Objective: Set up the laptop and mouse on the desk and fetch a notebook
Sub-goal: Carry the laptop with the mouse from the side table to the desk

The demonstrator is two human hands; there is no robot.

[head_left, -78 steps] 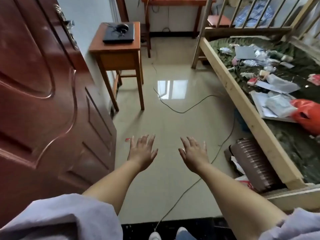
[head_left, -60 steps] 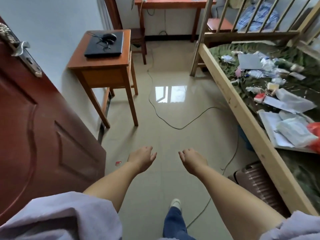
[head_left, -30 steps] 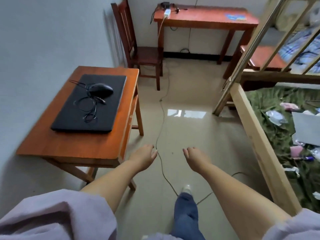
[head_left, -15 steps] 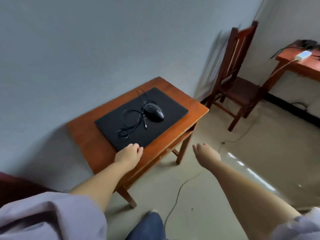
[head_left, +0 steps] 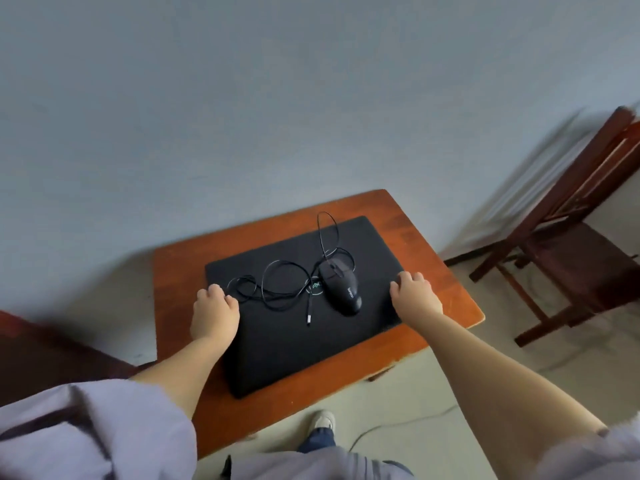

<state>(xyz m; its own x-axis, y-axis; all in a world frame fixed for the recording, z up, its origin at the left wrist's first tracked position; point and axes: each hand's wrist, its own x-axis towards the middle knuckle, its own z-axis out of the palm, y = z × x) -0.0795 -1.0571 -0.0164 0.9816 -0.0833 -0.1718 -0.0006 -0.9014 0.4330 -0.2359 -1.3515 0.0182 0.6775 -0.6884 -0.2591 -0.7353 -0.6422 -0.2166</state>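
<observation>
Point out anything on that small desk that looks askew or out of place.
The black wired mouse sits on the closed black laptop, its cable loosely tangled across the lid, plug unconnected. The laptop lies skewed to the orange-brown wooden desk edges. Nothing looks damaged.

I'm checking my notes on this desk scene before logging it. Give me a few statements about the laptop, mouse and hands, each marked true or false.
1. The laptop lies closed on the small wooden table. True.
2. The mouse sits on the table beside the laptop. False: it rests on the laptop's lid.
3. The mouse cable is plugged into the laptop. False: it lies loose on the lid, plug free.
4. The left hand and right hand are at opposite side edges of the laptop. True.
5. The right hand holds the mouse. False: they are apart.
</observation>
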